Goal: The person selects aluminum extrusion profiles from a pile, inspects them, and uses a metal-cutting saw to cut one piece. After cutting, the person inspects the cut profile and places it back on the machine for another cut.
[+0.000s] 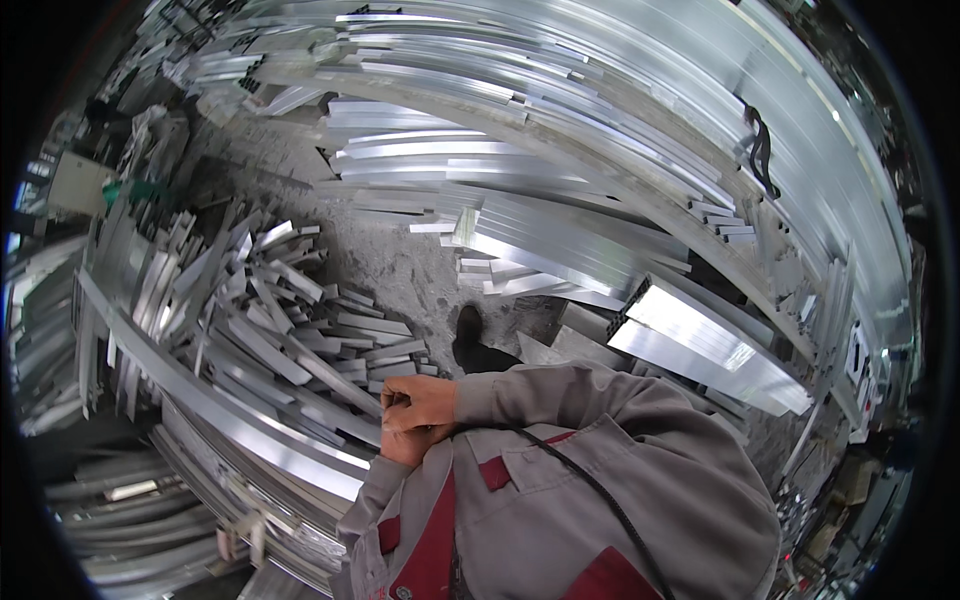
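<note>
In front of my chest, my two hands meet, one against the other. My right hand (428,398) comes in from the right with its fingers curled; if anything is between them, it is too small to see. Just below it is my left hand (402,446), with most of its fingers hidden behind the right one. Close beyond both hands lies a heap of loose silver metal offcuts (265,350). A long silver metal bar (215,390) slants across the heap, its near end beside my left forearm.
Long metal profiles (440,150) lie stacked ahead. A bundle of square tubes (700,340) sits on the right. My dark shoe (467,325) stands on the grey floor (385,260). Curved-looking bars (140,510) fill the lower left. A black strap-like thing (762,155) hangs at the far right.
</note>
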`<state>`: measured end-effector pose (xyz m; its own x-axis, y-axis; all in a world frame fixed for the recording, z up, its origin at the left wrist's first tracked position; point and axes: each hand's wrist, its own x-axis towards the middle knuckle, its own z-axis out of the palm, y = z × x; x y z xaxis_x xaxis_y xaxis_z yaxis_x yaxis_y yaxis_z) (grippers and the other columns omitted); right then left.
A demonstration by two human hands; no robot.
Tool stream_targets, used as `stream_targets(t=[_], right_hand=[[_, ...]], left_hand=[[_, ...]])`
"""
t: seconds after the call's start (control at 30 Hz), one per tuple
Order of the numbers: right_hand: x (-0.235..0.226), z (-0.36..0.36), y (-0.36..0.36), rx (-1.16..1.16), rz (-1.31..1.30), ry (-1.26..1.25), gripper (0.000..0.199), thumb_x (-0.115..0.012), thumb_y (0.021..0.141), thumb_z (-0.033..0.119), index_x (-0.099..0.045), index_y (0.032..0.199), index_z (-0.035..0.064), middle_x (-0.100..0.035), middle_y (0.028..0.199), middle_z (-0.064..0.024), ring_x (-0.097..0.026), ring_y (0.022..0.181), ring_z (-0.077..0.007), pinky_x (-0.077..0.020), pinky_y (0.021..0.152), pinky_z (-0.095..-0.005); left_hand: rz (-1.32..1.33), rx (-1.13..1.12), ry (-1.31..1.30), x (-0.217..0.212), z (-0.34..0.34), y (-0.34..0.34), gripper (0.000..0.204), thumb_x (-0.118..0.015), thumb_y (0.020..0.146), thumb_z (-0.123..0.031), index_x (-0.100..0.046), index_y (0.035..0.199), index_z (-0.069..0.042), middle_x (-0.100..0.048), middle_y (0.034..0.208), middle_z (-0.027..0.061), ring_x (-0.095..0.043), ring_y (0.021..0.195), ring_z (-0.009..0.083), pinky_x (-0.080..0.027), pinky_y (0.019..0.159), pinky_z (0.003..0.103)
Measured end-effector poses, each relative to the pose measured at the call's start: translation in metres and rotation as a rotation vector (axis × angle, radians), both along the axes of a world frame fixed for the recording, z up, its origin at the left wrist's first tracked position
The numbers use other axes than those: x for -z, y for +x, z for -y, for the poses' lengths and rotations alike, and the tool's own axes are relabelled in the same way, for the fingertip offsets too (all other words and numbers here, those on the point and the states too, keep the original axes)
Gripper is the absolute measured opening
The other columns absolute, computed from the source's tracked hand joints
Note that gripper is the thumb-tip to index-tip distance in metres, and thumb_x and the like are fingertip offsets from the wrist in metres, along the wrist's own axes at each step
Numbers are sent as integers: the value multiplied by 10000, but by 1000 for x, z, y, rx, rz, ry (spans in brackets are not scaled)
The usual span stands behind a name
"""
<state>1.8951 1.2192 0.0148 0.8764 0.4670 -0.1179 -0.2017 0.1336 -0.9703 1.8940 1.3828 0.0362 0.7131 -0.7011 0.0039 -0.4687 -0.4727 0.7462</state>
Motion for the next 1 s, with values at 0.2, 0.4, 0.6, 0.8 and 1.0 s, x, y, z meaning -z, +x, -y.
stream_targets(t=[0.2, 0.4, 0.6, 0.8, 1.0], right_hand=[[-1, 52, 126, -95, -15, 134, 662, -821, 847, 450, -605, 1282, 1, -651, 1287, -175, -643, 1140, -264, -527, 946, -402], [64, 160, 182, 411, -255, -10, 679, -811, 824, 329, -600, 1392, 23, -651, 1332, -241, -681, 1149, -322, -549, 1004, -423], [160, 283, 95, 1092, -530, -310, 573, -767, 870, 220, -596, 1347, -47, -668, 1315, -247, -659, 1227, -326, -539, 1047, -422], [244, 285, -94, 1660, -907, -257, 343, -742, 873, 147, -660, 1177, 10, -695, 940, -97, -644, 731, -178, -509, 576, -322], [264, 101, -184, 1935, -1289, -243, 296, -748, 863, 100, -689, 1141, 19, -670, 806, -126, -644, 637, -236, -506, 514, -382]], left_hand=[[87, 135, 112, -19, 44, 135, 262, -842, 808, -179, -768, 1034, -68, -752, 980, 135, -741, 952, 311, -568, 822, 418], [-348, -68, 13, -29, 95, 221, 154, -813, 873, -85, -730, 974, -5, -678, 809, 114, -650, 682, 193, -520, 650, 338], [-95, 209, 90, -25, 158, 320, 294, -839, 861, -211, -722, 1052, -21, -682, 940, 135, -657, 797, 286, -525, 733, 385], [179, 424, 117, 4, 230, 465, 454, -853, 839, -281, -693, 1195, -50, -662, 1229, 186, -618, 1158, 395, -504, 1011, 460], [363, 504, 173, 76, 372, 686, 613, -843, 863, -349, -613, 1372, -94, -591, 1412, 204, -517, 1348, 409, -436, 1149, 478]])
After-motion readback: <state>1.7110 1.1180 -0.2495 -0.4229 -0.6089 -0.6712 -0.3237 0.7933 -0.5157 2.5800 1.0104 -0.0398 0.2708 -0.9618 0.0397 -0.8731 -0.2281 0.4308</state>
